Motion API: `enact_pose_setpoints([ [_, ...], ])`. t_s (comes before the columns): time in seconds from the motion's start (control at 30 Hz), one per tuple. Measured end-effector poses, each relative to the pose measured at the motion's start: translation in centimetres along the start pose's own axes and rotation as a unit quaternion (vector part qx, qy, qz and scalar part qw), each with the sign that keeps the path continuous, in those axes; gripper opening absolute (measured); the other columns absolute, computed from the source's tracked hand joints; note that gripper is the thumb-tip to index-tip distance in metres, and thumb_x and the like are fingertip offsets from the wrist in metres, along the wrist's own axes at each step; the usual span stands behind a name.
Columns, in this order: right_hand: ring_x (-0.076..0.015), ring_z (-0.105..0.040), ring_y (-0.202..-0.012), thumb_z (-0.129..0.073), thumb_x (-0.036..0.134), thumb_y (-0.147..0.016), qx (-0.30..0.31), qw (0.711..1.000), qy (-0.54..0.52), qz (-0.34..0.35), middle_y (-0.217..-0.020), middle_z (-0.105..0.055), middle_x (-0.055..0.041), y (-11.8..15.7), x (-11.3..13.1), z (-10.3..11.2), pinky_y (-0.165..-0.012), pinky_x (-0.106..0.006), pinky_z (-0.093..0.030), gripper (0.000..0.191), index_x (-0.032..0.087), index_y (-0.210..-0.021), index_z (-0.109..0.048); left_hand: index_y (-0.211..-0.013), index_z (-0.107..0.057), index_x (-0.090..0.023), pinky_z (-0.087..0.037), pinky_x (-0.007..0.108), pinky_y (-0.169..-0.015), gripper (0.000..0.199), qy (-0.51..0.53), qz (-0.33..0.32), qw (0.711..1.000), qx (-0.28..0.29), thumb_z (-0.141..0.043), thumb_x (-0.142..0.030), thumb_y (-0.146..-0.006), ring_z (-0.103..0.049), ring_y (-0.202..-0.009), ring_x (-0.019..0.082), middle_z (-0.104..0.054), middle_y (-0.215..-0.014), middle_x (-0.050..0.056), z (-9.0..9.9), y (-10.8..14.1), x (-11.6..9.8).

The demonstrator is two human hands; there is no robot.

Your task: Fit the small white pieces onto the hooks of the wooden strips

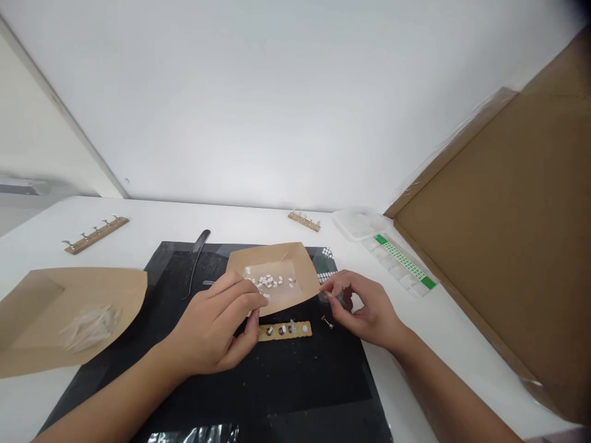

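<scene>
Mat (300,376): black.
Paper tray (253,257): one o'clock on mat.
Left hand (215,326): seven o'clock of tray, fingertips pinched (contents cannot be told).
Right hand (367,307): four o'clock of tray, thumb and forefinger narrowly spaced, contents unclear.
Wooden strip (301,329): six o'clock of tray.
White pieces (268,281): loose inside tray.
</scene>
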State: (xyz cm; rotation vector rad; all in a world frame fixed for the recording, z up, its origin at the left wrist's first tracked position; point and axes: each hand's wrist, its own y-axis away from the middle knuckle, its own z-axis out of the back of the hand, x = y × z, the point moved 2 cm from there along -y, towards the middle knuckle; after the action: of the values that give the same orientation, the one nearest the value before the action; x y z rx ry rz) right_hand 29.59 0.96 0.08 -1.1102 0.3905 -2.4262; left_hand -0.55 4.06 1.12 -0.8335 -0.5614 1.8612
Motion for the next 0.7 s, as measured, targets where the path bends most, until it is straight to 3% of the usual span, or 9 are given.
enact_pose_setpoints([
  [0.23,-0.0137,-0.066,-0.068,-0.064,0.020,-0.097,0.000,0.998,0.054,-0.016,-0.094,-0.075,-0.0023,-0.1,-0.3,0.0,-0.056,-0.025,-0.054,0.011,0.025,-0.106,-0.068,-0.112,-0.059,-0.016,-0.053,0.035,-0.076,0.025,-0.021,-0.003,1.000,0.020,-0.060,-0.002,-0.091,-0.058,-0.087,0.023,-0.067,-0.092,0.008,0.0,-0.2,0.1],
  [0.4,-0.0143,-0.068,-0.070,-0.065,0.020,-0.099,-0.021,0.999,0.049,0.007,-0.098,-0.078,-0.0034,0.2,0.0,-0.2,-0.056,-0.025,-0.055,0.013,0.026,-0.108,-0.072,-0.113,-0.059,-0.016,-0.055,0.036,-0.078,0.021,-0.028,-0.020,0.997,0.066,-0.058,-0.007,-0.094,-0.060,-0.089,0.023,-0.069,-0.095,0.008,0.0,-0.2,0.3],
  [0.57,-0.0147,-0.071,-0.071,-0.068,0.019,-0.098,-0.071,0.996,0.057,0.026,-0.095,-0.080,-0.0025,0.2,0.8,0.0,-0.052,-0.024,-0.055,0.016,0.027,-0.111,-0.073,-0.107,-0.063,-0.018,-0.054,0.037,-0.075,0.010,-0.044,-0.023,0.983,0.175,-0.057,-0.021,-0.099,-0.061,-0.087,0.025,-0.067,-0.093,0.008,0.7,-0.5,0.9],
  [0.7,-0.0143,-0.073,-0.073,-0.068,0.018,-0.099,-0.054,0.996,0.058,0.040,-0.100,-0.081,-0.0012,0.4,1.2,-0.3,-0.054,-0.024,-0.056,0.016,0.029,-0.109,-0.074,-0.096,-0.066,-0.021,-0.051,0.035,-0.071,0.022,-0.021,0.003,0.968,0.251,-0.066,-0.043,-0.097,-0.063,-0.082,0.023,-0.067,-0.090,0.005,1.5,-0.7,1.5],
])
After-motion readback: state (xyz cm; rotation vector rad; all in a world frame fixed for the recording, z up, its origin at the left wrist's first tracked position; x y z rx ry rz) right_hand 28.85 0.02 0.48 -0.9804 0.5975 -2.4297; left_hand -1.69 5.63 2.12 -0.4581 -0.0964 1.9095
